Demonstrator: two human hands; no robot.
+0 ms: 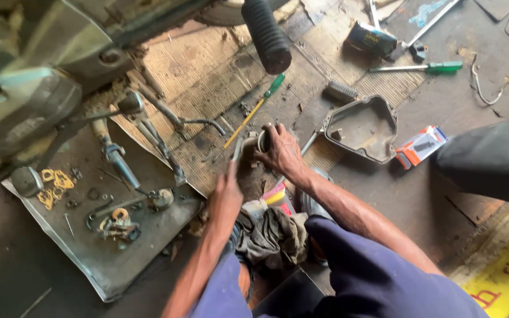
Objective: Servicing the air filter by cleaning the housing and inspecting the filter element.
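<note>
Nearest to you, a crumpled grey rag (273,237) lies between your forearms, with a pink and yellow packet (278,197) just beyond it. Your left hand (226,197) is closed around a slim metal tool (236,151) whose tip points up toward the part in your other hand. Your right hand (280,152) is clamped over a small round metal part (261,141), held just above the ribbed floor mat (207,76); how the tool meets the part is too blurred to tell.

To your left, a flat metal tray (119,265) rests on the floor. In it lie yellow gaskets (55,184), a few small rings and clips, a bent steel bar, and a small cluster of brass and steel fittings (118,222). A cable with a blue-grey fitting (119,162) reaches down over the tray from the machine above.

To your right, an open cast metal cover (362,126) sits hollow side up like a shallow pan; only a small block shows inside it. An orange and white box (422,146) lies just beside it, touching or nearly so.

Farther off, a screwdriver with a yellow shaft and green handle (257,108) lies on the mat, under a black ribbed rubber grip (266,34). Beyond the cover lie a second green-handled screwdriver (422,68) and a dark packet (371,39).
</note>
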